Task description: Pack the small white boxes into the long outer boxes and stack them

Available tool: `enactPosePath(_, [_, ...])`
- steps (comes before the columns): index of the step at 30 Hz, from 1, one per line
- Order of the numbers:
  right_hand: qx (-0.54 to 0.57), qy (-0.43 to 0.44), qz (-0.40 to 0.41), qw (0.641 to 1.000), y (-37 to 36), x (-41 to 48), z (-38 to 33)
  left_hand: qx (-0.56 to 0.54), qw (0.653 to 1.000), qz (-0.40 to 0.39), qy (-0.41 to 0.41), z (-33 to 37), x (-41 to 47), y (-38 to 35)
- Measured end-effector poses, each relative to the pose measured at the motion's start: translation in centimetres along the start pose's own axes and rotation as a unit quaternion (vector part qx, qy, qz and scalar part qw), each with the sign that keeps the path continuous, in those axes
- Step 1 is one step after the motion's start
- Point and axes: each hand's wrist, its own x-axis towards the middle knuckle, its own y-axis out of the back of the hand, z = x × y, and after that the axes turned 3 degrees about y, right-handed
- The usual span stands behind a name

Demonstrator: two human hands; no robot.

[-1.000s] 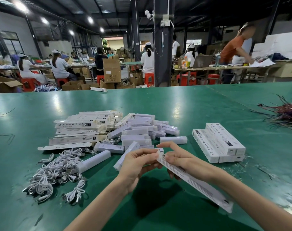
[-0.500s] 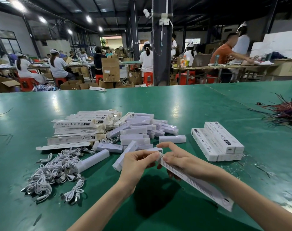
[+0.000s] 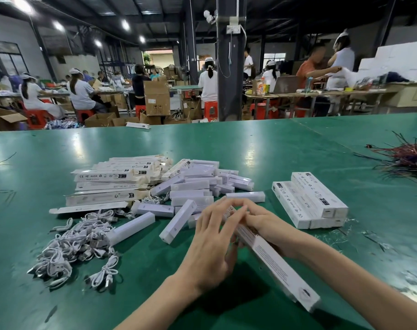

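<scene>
From the head camera, both hands meet over the green table (image 3: 274, 144) on 1 long outer box (image 3: 274, 263), which slants from the fingertips back toward the person's right forearm. The right hand (image 3: 267, 225) has its fingers curled round the box's far end and holds it. The left hand (image 3: 214, 244) is spread, its fingers nearly straight and laid against that same end; its thumb is hidden.

Just ahead of the left hand lies a loose pile of small white boxes (image 3: 195, 186). Farther ahead and to its left is a heap of flat, unfilled outer boxes (image 3: 112, 182). A tangle of white cables (image 3: 71, 244) lies well to the left. Near the right hand, on its right, closed outer boxes are stacked (image 3: 310, 201) in 2 layers. Far right lies a bundle of dark wires (image 3: 412, 158).
</scene>
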Motion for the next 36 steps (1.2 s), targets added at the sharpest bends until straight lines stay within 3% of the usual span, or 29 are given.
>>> enactPosePath(5, [0.227,-0.064,-0.067,0.97,0.2,-0.2,-1.0,0.031,0.992,-0.035,-0.115,0.1,0.4,0.8])
enactPosePath(9, [0.266,-0.059,-0.092,0.958,-0.1,-0.4,-1.1,-0.004,0.987,0.005,-0.159,0.7,0.3,0.5])
enactPosePath(12, [0.19,-0.023,-0.03,0.981,-0.6,0.1,-0.3,-0.072,0.988,0.058,-0.121,-0.1,0.6,0.7])
enactPosePath(14, [-0.045,0.069,0.096,0.992,-0.5,0.4,0.3,-0.076,0.989,0.113,-0.063,-1.3,0.6,1.1])
enactPosePath(16, [-0.315,0.149,0.176,0.921,0.4,0.6,1.2,-0.07,0.985,0.157,0.008,-2.7,0.8,1.8])
enactPosePath(19, [-0.513,0.104,0.152,0.839,1.9,1.0,2.7,-0.052,0.966,0.232,0.098,-4.3,1.1,3.0])
enactPosePath(23, [-0.545,0.063,0.112,0.828,2.3,1.7,4.3,-0.05,0.948,0.27,0.162,-5.6,1.2,3.7])
enactPosePath(29, [-0.552,0.096,0.056,0.827,0.6,3.2,4.6,-0.039,0.966,0.222,0.13,-5.8,0.9,3.8])
enactPosePath(31, [-0.55,0.122,0.07,0.824,0.3,3.3,4.4,-0.036,0.969,0.212,0.123,-5.6,0.8,3.7])
enactPosePath(34, [-0.467,0.174,0.107,0.86,-0.3,2.4,4.0,-0.017,0.97,0.205,0.13,-5.5,0.7,3.7])
enactPosePath(36, [-0.412,0.236,0.183,0.861,-0.7,1.4,3.0,-0.006,0.97,0.201,0.139,-5.7,0.6,3.7])
